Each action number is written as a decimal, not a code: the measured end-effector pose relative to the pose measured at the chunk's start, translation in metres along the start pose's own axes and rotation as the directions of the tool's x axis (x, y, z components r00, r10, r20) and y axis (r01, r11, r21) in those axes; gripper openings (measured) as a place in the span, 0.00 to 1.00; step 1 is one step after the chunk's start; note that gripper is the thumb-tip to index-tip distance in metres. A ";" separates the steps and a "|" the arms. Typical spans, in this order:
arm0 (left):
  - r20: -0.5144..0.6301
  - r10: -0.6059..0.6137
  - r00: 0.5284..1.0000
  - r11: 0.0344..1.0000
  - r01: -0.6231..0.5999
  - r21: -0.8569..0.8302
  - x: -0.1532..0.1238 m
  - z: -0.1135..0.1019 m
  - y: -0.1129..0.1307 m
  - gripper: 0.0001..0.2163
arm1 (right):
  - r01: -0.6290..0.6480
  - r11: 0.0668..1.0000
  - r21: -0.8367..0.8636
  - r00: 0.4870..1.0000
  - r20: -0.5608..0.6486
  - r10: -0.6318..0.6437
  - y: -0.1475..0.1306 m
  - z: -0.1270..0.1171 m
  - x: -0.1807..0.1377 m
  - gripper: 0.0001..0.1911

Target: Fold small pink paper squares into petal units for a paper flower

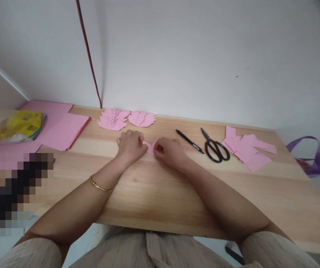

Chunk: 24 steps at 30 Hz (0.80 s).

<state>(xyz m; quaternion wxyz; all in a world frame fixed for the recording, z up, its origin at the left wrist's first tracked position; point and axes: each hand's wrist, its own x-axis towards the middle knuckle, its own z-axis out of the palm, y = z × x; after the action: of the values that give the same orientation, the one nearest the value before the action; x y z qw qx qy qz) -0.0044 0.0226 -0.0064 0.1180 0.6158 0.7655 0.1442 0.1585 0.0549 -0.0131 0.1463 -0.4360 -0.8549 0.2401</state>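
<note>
both hands are meeting at the middle of the bench (154, 201): the left hand (130, 146) and the right hand (169, 150) are each pinching one side of a small pink paper piece (150, 148), fingers curled narrow around it, and it is sitting low over the wood between them. the paper is looking light, thin and quick to crease or tear, so fingertips at its edges are likely suiting it best. pink cutouts (126, 119) are lying just beyond, a pen (189, 141) and scissors (216, 149) off to the right.
</note>
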 end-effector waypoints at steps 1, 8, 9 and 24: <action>-0.024 0.036 0.999 0.999 -0.036 -0.007 -0.001 0.001 0.001 0.07 | -0.001 1.000 0.001 1.000 -0.005 0.001 0.000 0.000 0.000 0.02; -0.015 0.047 0.999 0.999 -0.047 0.017 0.002 0.004 -0.004 0.06 | 0.000 1.000 0.001 1.000 0.002 0.000 0.002 0.001 0.001 0.02; -0.028 0.033 0.999 0.999 -0.033 0.010 0.003 0.004 -0.005 0.06 | -0.001 1.000 0.000 1.000 0.004 0.001 0.002 0.001 0.001 0.02; 0.003 0.152 0.988 0.988 -0.152 0.031 0.001 0.001 -0.004 0.07 | 0.004 1.000 0.007 1.000 -0.015 -0.004 0.002 0.000 0.000 0.03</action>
<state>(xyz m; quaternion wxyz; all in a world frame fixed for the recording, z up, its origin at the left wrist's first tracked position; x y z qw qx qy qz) -0.0078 0.0228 -0.0088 0.0973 0.6743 0.7184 0.1405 0.1601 0.0557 -0.0147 0.1549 -0.4355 -0.8538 0.2394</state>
